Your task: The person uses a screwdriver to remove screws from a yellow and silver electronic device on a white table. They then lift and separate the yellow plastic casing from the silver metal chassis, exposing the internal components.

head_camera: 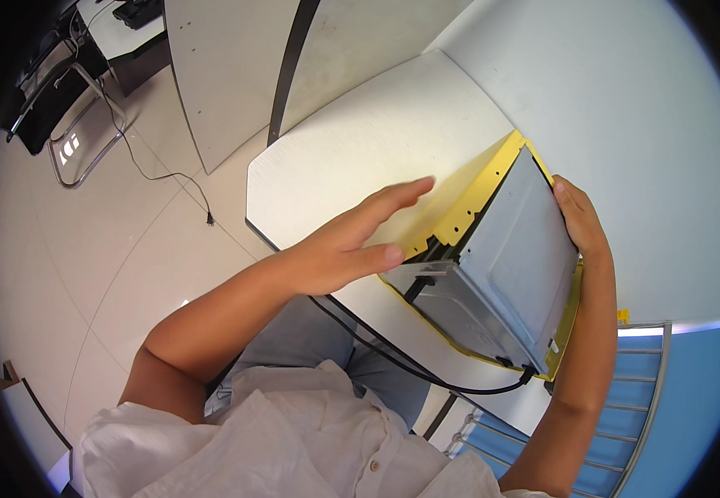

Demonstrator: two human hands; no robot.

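A box-shaped appliance with grey metal panels (515,249) and a yellow outer shell (481,187) rests tilted on a white table (347,168). My left hand (347,243) is spread beside its yellow edge, the thumb at the near left corner; whether it touches is hard to tell. My right hand (578,215) lies against the far right side, fingers partly hidden behind it. A black power cord (459,389) runs from the appliance's lower corner back along the table's edge. A dark opening shows between the yellow shell and the grey panel.
A grey partition (229,75) stands beyond the table, and a pale wall (609,124) borders it at right. A black chair with a metal frame (95,168) and a loose cable with a plug (209,218) are on the tiled floor. Metal rails (637,408) stand at lower right.
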